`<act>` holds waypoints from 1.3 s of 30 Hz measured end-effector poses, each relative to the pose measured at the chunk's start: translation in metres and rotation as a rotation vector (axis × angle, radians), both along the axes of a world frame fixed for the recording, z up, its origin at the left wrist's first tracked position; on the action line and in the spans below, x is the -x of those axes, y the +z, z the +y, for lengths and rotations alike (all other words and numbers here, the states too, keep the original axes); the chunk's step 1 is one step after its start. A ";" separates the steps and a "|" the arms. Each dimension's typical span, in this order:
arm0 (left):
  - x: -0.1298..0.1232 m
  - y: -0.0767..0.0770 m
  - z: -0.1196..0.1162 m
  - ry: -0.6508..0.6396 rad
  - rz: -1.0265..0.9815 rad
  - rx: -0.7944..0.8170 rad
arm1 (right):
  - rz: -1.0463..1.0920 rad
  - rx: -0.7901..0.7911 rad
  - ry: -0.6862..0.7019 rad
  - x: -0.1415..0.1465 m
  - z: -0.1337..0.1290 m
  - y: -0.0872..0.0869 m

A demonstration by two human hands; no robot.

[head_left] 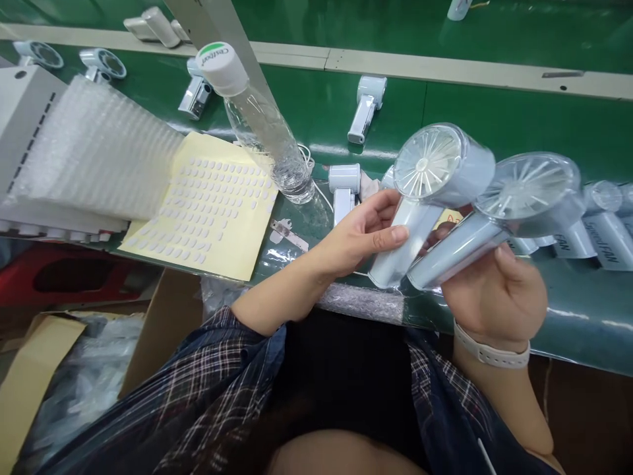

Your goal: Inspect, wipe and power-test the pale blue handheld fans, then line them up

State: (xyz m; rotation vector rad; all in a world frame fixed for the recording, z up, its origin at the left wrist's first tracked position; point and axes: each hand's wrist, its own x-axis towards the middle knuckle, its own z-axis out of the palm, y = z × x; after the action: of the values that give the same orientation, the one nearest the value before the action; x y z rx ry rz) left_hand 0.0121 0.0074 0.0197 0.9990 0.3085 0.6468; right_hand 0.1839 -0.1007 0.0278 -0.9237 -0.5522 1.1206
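Note:
My left hand point(368, 231) is closed round the handle of a pale blue handheld fan point(428, 165), its thumb lying across the handle. A second handheld fan point(529, 191), alike in colour, rests tilted in my right hand point(497, 297), with the fingers behind its handle. Both fans have round heads with clear, shiny fronts and are held side by side above the green bench point(578, 310). Just beyond my left hand, another pale blue fan point(345, 188) is on the bench. The fingertips of my right hand are partly hidden behind the handle.
A clear water bottle point(267, 125) stands left of my hands, beside a yellow sticker sheet point(237, 247) and bubble wrap point(93, 145). Several fans point(606, 224) line the right side. Another fan point(366, 109) lies farther back. An open cardboard box point(42, 389) with plastic bags sits lower left.

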 end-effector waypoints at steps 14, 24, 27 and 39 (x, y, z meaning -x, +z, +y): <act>-0.001 -0.007 0.010 0.028 0.008 0.108 | 0.005 0.014 0.053 0.006 0.015 0.008; -0.002 -0.008 0.013 0.063 0.051 -0.047 | 0.007 -0.016 -0.100 -0.002 0.006 0.006; -0.004 -0.011 0.014 0.054 0.033 -0.050 | -0.019 -0.006 -0.162 -0.001 0.004 0.002; -0.003 -0.007 0.012 0.035 0.085 -0.071 | -0.144 -0.076 -0.223 0.002 0.002 -0.006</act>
State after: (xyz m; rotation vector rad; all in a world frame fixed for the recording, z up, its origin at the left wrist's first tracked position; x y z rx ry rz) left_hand 0.0150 0.0195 0.0132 1.0934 0.3804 0.6513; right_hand 0.1822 -0.0987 0.0214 -0.9786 -0.5892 0.8319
